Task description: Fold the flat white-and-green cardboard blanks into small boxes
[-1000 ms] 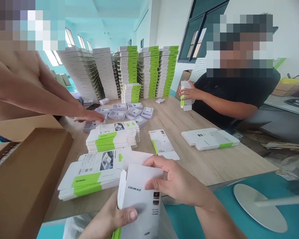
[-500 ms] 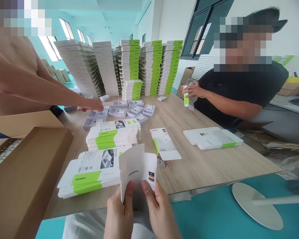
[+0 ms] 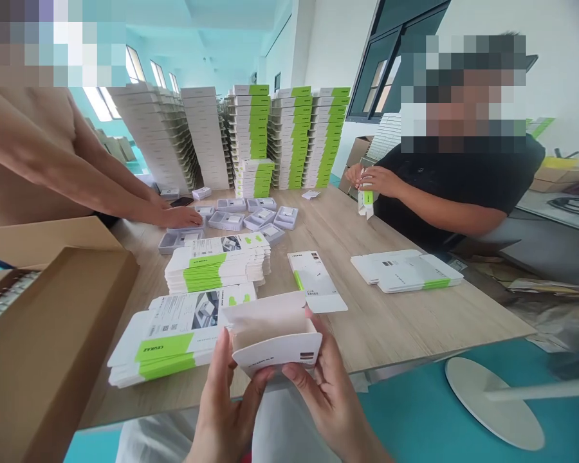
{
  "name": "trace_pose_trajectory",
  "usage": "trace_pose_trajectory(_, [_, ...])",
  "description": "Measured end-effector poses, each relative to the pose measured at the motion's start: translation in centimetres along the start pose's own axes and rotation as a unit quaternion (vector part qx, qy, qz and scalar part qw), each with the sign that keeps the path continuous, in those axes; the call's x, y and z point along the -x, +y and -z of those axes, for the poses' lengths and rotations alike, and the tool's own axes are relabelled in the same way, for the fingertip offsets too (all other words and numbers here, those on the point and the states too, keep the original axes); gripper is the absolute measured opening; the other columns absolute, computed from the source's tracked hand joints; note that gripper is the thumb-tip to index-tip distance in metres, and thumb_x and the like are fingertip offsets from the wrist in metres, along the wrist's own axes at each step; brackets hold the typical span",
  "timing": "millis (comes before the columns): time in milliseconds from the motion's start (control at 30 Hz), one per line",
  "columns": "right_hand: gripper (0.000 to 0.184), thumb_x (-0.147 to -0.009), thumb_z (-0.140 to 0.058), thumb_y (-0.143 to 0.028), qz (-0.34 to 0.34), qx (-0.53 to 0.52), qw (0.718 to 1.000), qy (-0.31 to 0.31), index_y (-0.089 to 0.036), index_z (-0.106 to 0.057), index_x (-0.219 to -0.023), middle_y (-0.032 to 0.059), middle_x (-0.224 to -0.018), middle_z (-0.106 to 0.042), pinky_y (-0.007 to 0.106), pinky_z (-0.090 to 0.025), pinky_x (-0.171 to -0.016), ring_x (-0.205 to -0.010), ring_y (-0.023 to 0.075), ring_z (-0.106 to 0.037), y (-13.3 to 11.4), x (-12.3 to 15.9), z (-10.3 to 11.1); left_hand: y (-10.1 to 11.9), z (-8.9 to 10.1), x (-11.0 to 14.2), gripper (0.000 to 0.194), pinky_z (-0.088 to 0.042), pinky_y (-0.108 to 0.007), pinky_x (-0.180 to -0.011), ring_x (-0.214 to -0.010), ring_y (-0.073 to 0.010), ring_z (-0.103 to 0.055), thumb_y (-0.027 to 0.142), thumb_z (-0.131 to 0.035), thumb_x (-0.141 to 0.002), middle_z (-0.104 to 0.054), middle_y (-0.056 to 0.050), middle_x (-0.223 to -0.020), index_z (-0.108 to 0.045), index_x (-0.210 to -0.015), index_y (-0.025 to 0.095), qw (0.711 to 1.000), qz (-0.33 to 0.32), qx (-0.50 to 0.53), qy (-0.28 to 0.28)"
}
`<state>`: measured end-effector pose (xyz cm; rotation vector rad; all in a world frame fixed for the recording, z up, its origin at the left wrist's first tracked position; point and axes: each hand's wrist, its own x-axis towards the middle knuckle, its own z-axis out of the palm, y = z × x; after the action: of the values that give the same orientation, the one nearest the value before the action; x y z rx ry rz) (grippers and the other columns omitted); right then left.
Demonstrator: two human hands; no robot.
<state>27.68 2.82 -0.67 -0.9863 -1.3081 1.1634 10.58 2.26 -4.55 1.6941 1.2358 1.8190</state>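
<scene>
The left hand [image 3: 217, 399] and right hand [image 3: 330, 405] are curving upward side by side above the tabletop [image 3: 395, 321], thumbs turning inward.

Left of the bench [image 3: 405, 321], a brown cardboard carton [image 3: 43, 334] runs off the picture's edge, and the ridged contents [image 3: 7, 299] in its corner are too blurred to name. At the bench's near edge, the bottom edge cuts off the forearms behind the person's left hand [image 3: 219, 402] and right hand [image 3: 330, 405], and the open white carton [image 3: 273, 328] hides part of their fingers [image 3: 294, 373]. Whatever sits in the grey trays [image 3: 225, 220] is too small to tell.
</scene>
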Motion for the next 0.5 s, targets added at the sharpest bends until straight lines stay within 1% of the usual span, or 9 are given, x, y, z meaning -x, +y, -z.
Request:
trace_pose_trajectory(67, [0.072,-0.102,-0.067,-0.048,0.040,0.011,0.999,0.029,-0.035,-0.034,-0.164,0.0104,-0.168,-0.045,0.040,-0.049,-0.118,-0.151,0.0272,-0.049,0.2,0.1,0.1,-0.6,0.3,-0.6,0.065,-0.063,-0.030,-0.098,-0.125,-0.0220,-0.072,0.019,-0.070,-0.099,-0.068,-0.012,-0.145,-0.044,-0.158,0.033,0.996,-0.081,-0.010,-0.037])
trace_pose_trajectory(100, [0.073,-0.103,-0.065,-0.048,0.061,0.016,0.997,0.033,-0.036,-0.030,-0.166,0.0105,-0.170,-0.042,0.042,-0.047,-0.120,-0.154,0.0275,-0.045,0.1,0.1,0.4,-0.7,0.5,-1.1,0.061,-0.063,-0.032,-0.099,-0.127,-0.0231,-0.072,0.017,-0.068,-0.100,-0.068,-0.012,-0.143,-0.047,-0.156,0.031,0.992,-0.112,-0.012,-0.062])
trace_pose_trajectory(167, [0.067,-0.106,-0.059,-0.047,0.107,0.021,0.994,0.013,-0.037,-0.030,-0.166,0.0103,-0.172,-0.039,0.045,-0.044,-0.123,-0.157,0.0281,-0.039,-0.6,-0.3,1.1,-0.3,1.0,-2.4,0.057,-0.062,-0.036,-0.102,-0.129,-0.0235,-0.070,0.011,-0.064,-0.101,-0.069,-0.013,-0.139,-0.050,-0.152,0.029,0.981,-0.153,-0.012,-0.116])
trace_pose_trajectory(267, [0.052,-0.108,-0.056,-0.045,0.184,0.036,0.982,-0.024,-0.040,-0.044,-0.158,0.0086,-0.167,-0.043,0.048,-0.046,-0.119,-0.153,0.0297,-0.044,-2.3,-1.5,2.5,0.7,1.5,-4.0,0.054,-0.063,-0.031,-0.100,-0.124,-0.0206,-0.071,0.005,-0.065,-0.099,-0.065,-0.012,-0.135,-0.053,-0.147,0.027,0.968,-0.192,-0.021,-0.163])
trace_pose_trajectory(333, [0.041,-0.106,-0.060,-0.044,0.234,0.046,0.971,-0.014,-0.040,-0.056,-0.147,0.0076,-0.160,-0.050,0.048,-0.048,-0.116,-0.146,0.0300,-0.050,-3.5,-2.2,3.2,1.0,1.6,-4.5,0.051,-0.063,-0.028,-0.097,-0.120,-0.0190,-0.072,0.005,-0.066,-0.099,-0.062,-0.012,-0.133,-0.053,-0.143,0.025,0.964,-0.204,-0.034,-0.167])
trace_pose_trajectory(367, [0.036,-0.106,-0.059,-0.046,0.242,0.039,0.969,0.002,-0.038,-0.061,-0.141,0.0076,-0.155,-0.053,0.047,-0.049,-0.114,-0.140,0.0293,-0.054,-4.1,-2.6,3.4,1.1,1.7,-4.6,0.048,-0.063,-0.027,-0.095,-0.118,-0.0186,-0.072,0.006,-0.066,-0.099,-0.062,-0.013,-0.133,-0.053,-0.142,0.024,0.963,-0.209,-0.042,-0.167])
trace_pose_trajectory(400, [0.033,-0.106,-0.057,-0.049,0.227,0.025,0.973,0.022,-0.037,-0.063,-0.136,0.0080,-0.149,-0.057,0.046,-0.051,-0.111,-0.132,0.0279,-0.058,-4.7,-2.9,3.6,1.0,1.7,-4.6,0.045,-0.064,-0.026,-0.093,-0.115,-0.0181,-0.074,0.007,-0.065,-0.099,-0.062,-0.012,-0.133,-0.053,-0.139,0.023,0.961,-0.212,-0.053,-0.168])
trace_pose_trajectory(433, [0.033,-0.107,-0.054,-0.052,0.186,0.011,0.982,0.037,-0.035,-0.065,-0.133,0.0084,-0.138,-0.062,0.043,-0.052,-0.106,-0.122,0.0258,-0.062,-5.3,-3.3,3.7,0.9,1.8,-4.6,0.042,-0.064,-0.024,-0.090,-0.112,-0.0175,-0.075,0.008,-0.066,-0.100,-0.062,-0.012,-0.132,-0.054,-0.137,0.023,0.959,-0.216,-0.066,-0.172])
trace_pose_trajectory(500, [0.038,-0.105,-0.054,-0.059,0.054,0.001,0.998,0.030,-0.030,-0.065,-0.127,0.0065,-0.109,-0.067,0.037,-0.055,-0.091,-0.097,0.0211,-0.064,-6.5,-4.1,4.1,0.7,2.0,-4.5,0.037,-0.065,-0.021,-0.081,-0.105,-0.0168,-0.077,0.011,-0.067,-0.100,-0.063,-0.012,-0.132,-0.055,-0.133,0.023,0.953,-0.231,-0.090,-0.177])
